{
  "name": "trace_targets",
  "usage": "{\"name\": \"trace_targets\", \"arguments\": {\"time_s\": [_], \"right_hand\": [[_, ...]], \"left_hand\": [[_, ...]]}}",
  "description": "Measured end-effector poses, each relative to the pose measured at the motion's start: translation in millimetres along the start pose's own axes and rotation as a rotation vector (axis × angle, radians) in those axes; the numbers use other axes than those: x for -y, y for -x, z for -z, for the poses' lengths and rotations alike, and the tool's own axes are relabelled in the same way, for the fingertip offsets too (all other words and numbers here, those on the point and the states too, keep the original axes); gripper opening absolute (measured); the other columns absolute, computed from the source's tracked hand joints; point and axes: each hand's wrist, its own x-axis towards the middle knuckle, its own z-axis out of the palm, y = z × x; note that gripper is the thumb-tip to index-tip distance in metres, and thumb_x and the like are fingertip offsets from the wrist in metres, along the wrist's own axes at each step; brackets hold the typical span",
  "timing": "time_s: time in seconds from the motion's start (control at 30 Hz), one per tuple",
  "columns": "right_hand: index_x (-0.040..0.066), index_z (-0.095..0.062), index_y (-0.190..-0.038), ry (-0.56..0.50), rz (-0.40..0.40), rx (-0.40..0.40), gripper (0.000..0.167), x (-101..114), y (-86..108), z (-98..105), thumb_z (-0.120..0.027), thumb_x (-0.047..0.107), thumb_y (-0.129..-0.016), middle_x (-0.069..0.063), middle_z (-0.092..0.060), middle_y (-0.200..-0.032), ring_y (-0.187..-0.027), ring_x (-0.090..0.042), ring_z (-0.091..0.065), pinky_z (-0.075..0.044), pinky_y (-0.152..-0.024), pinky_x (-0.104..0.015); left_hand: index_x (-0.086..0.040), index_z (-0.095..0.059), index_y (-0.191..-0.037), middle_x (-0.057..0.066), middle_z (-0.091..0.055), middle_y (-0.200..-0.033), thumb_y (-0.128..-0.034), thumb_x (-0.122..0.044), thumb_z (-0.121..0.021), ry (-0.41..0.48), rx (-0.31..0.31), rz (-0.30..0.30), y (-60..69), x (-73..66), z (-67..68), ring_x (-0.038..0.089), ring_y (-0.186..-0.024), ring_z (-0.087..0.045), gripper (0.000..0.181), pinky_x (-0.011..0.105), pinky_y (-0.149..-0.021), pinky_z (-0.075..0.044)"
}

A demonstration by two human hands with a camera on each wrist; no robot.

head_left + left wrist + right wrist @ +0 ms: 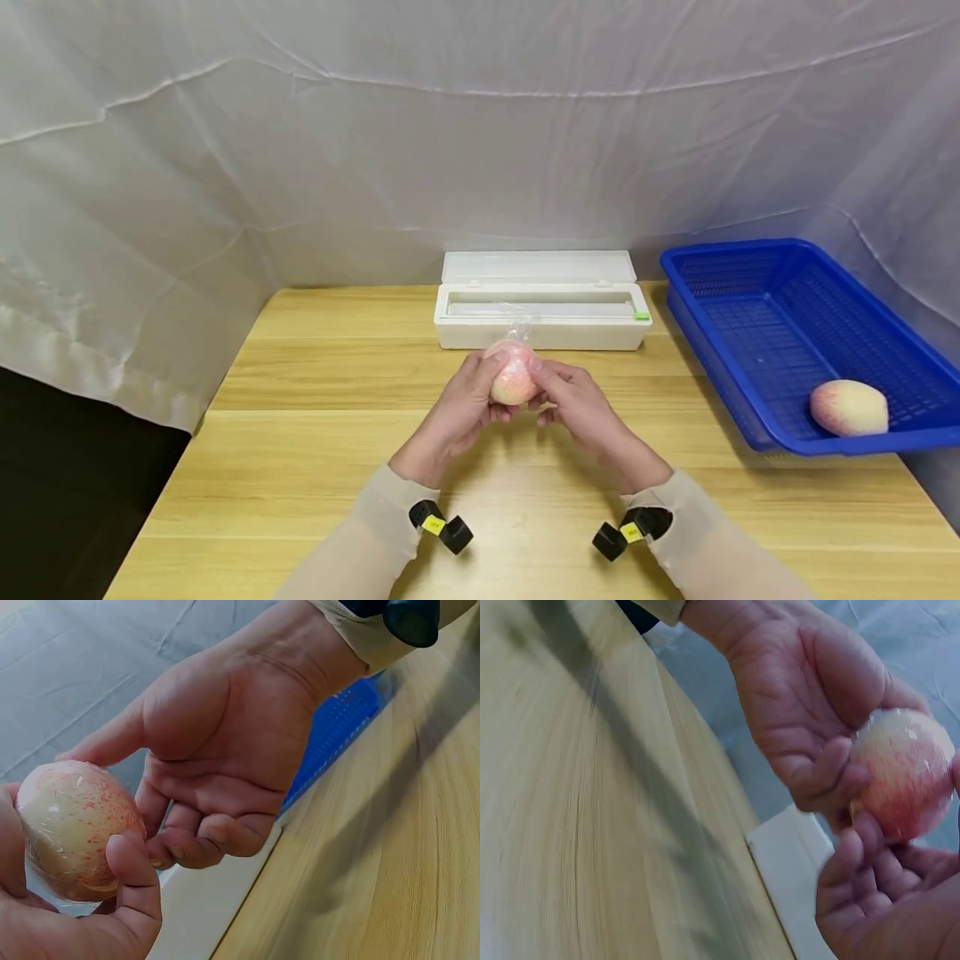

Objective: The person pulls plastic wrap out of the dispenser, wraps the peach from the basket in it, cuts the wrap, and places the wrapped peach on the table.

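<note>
Both hands hold a round pink-and-cream peach (pixel 514 375) wrapped in clear cling film, just above the table in front of the white box. My left hand (pixel 465 400) grips its left side, thumb on top and fingers beneath. On the other side, my right hand (pixel 581 404) pinches it between thumb and fingers. Loose film (pixel 517 321) sticks up from its far end. In the left wrist view the film lies shiny and close on the peach (pixel 75 829). The right wrist view shows the redder side of the peach (pixel 904 776).
A white cling film box (pixel 540 335) with its lid raised stands behind the hands, a roll inside. At the right is a blue plastic basket (pixel 720 358) holding another peach (pixel 849 408). Grey cloth (pixel 480 167) hangs behind the wooden table (pixel 315 467).
</note>
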Motion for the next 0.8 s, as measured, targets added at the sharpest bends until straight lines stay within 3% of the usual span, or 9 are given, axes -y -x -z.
{"name": "trace_targets", "arguments": {"time_s": [0.17,0.27,0.33,0.47,0.63,0.8], "right_hand": [[-0.002,-0.054,-0.146,0.05,0.036,0.008,0.05,-1,0.9,1,-0.054,0.035,-0.111,-0.008,-0.068,-0.106,-0.09,-0.018,-0.062,-0.056,-0.07,-0.029],[0.002,-0.044,-0.155,0.047,0.086,0.028,0.054,-1,0.5,4,-0.059,0.026,-0.109,-0.014,-0.067,-0.123,-0.094,-0.015,-0.065,-0.057,-0.075,-0.03],[0.003,-0.039,-0.159,0.024,0.099,0.051,0.056,-1,0.4,8,-0.058,0.02,-0.109,-0.02,-0.064,-0.132,-0.096,-0.015,-0.067,-0.058,-0.079,-0.031],[0.005,-0.038,-0.16,0.063,0.115,0.085,0.056,-1,-0.4,10,-0.058,0.023,-0.11,-0.026,-0.059,-0.139,-0.099,-0.016,-0.068,-0.06,-0.082,-0.034],[0.008,-0.047,-0.155,0.13,0.126,0.057,0.055,-3,-1.1,9,-0.064,0.028,-0.107,-0.023,-0.058,-0.143,-0.102,-0.019,-0.066,-0.061,-0.081,-0.035],[0.008,-0.047,-0.155,0.13,0.13,0.062,0.054,-4,0.9,9,-0.064,0.025,-0.107,-0.023,-0.058,-0.146,-0.104,-0.021,-0.066,-0.061,-0.083,-0.036]], "left_hand": [[-0.006,-0.023,-0.156,0.019,-0.062,-0.134,-0.1106,-0.027,-0.054,-0.014,0.039,-0.03,1.1,-0.8,-0.1,0.015,-0.094,-0.067,0.059,0.027,-0.081,-0.056],[-0.01,-0.02,-0.161,0.016,-0.052,-0.155,-0.1074,-0.016,-0.06,-0.014,0.073,-0.065,2.9,-2.3,2.4,0.017,-0.115,-0.064,0.067,0.031,-0.096,-0.054],[-0.012,-0.021,-0.162,0.013,-0.048,-0.16,-0.1031,-0.009,-0.065,-0.019,0.083,-0.082,3.7,-3.5,4.8,0.02,-0.125,-0.06,0.074,0.033,-0.103,-0.051],[-0.013,-0.034,-0.161,0.011,-0.052,-0.157,-0.0959,-0.007,-0.074,-0.069,0.098,-0.077,5.0,-5.5,8.3,0.023,-0.13,-0.055,0.077,0.034,-0.107,-0.048],[-0.008,-0.052,-0.152,0.014,-0.059,-0.145,-0.1002,-0.015,-0.074,-0.109,0.107,-0.07,5.8,-5.8,11.6,0.019,-0.121,-0.061,0.057,0.035,-0.102,-0.055],[-0.007,-0.057,-0.148,0.015,-0.061,-0.141,-0.1018,-0.017,-0.072,-0.141,0.1,-0.084,7.2,-7.6,13.0,0.018,-0.116,-0.064,0.05,0.033,-0.097,-0.058]]}}
